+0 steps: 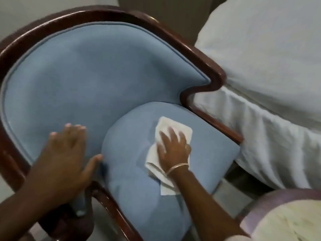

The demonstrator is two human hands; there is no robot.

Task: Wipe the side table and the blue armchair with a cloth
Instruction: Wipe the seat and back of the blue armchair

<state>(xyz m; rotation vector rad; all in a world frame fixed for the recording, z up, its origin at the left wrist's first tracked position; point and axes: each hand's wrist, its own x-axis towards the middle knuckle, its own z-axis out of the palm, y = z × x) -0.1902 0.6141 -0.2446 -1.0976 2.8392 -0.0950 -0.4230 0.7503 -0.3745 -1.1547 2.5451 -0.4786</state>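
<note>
White cloth (171, 134), half hidden under the flat, spread right hand (173, 146), runs lengthwise toward the armchair (86, 75) seat's front edge; left hand (69, 153) open, holding nothing, flat on the backrest.

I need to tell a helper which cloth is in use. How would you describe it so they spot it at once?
Find the blue armchair with the dark wooden frame, beside the white bed. On its seat cushion lies the cloth, pressed flat under the right hand. It is the only small white folded thing on the blue fabric.
</note>
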